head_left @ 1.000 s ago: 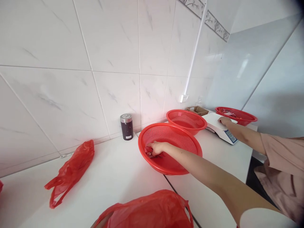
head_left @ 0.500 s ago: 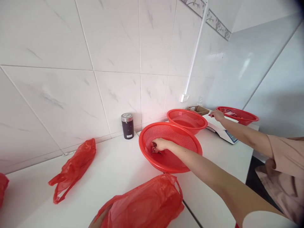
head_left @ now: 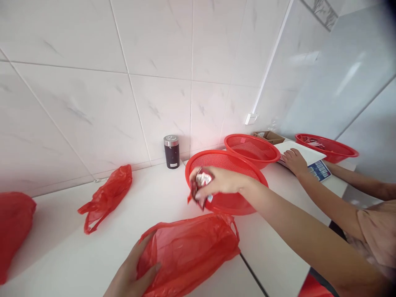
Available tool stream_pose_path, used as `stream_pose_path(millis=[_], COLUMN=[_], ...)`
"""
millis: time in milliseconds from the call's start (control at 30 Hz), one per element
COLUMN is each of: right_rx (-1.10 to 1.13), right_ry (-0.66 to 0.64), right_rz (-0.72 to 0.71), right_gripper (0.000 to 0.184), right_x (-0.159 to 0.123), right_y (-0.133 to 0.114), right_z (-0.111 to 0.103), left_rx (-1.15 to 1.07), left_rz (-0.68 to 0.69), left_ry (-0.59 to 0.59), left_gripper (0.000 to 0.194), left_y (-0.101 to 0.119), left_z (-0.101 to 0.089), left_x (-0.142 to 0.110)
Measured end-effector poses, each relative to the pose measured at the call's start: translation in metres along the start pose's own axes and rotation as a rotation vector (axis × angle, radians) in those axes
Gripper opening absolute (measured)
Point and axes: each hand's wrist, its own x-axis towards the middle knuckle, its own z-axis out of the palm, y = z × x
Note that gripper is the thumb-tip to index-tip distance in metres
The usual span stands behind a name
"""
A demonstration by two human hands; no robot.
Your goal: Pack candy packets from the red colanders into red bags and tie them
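Note:
My right hand (head_left: 221,182) is lifted above the near rim of a red perforated basket (head_left: 244,165) and is closed round a bunch of small red and white packets (head_left: 200,186). My left hand (head_left: 131,272) rests at the bottom of the view, fingers gripping the edge of a red plastic bag (head_left: 188,251) lying on the white counter (head_left: 93,247). The packets hang just above that bag's far end.
A second red basket (head_left: 252,147) stands behind the first, a third (head_left: 328,146) at the far right. Another person's hand (head_left: 293,161) lies on a white scale (head_left: 309,159). A dark jar (head_left: 171,152) stands by the tiled wall. Two more red bags (head_left: 107,198) (head_left: 12,231) lie left.
My right hand has come up out of the basket with packets in it and moved toward the near bag. My left hand has come into view on the bag. The other person's hand slid nearer.

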Motion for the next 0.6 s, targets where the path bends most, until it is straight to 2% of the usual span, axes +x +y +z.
stream_pose_path(millis=[67,100,167,233,267,333,367,433,500,567,600], right_rx=[-0.037,-0.15,-0.512,-0.788,-0.848,-0.823,-0.772,-0.67,-0.606,-0.586,-0.58], right_ry=[-0.266,-0.343,-0.33,-0.245,-0.215,-0.155,-0.098,0.09,0.301,0.456,0.517], right_rz=[0.001,0.004,-0.005,0.02,0.033,0.022,0.0,-0.015,0.047,0.184,0.261], right_gripper=[0.037,0.034,0.023,0.025,0.032,0.048,0.051,0.042,0.023,0.01,0.013], right_x=[0.002,0.005,0.014,0.021,0.02,0.009,-0.002,-0.031,-0.065,-0.094,-0.105], right_y=[-0.002,0.001,0.013,0.023,0.024,0.02,0.015,0.005,0.005,0.022,0.036], right_z=[0.035,0.054,0.087,0.109,0.114,0.114,0.111,0.101,0.095,0.096,0.099], left_rx=[-0.029,-0.036,-0.025,0.019,0.047,0.078,0.067,0.03,0.002,-0.025,-0.046], left_rz=[-0.052,-0.064,-0.043,0.012,0.045,0.095,0.103,0.055,-0.044,-0.113,-0.124], left_ry=[-0.04,-0.059,-0.086,-0.097,-0.086,-0.036,-0.014,0.015,0.004,0.0,-0.002], left_gripper=[0.057,0.059,0.063,0.064,0.061,0.051,0.048,0.051,0.063,0.065,0.06], left_y=[0.01,0.014,0.021,0.026,0.028,0.026,0.023,0.012,0.0,-0.009,-0.012], left_z=[0.003,0.005,0.008,0.007,0.005,-0.004,-0.01,-0.021,-0.028,-0.028,-0.025], left_x=[0.001,0.002,0.001,-0.001,-0.002,-0.005,-0.007,-0.011,-0.016,-0.021,-0.023])
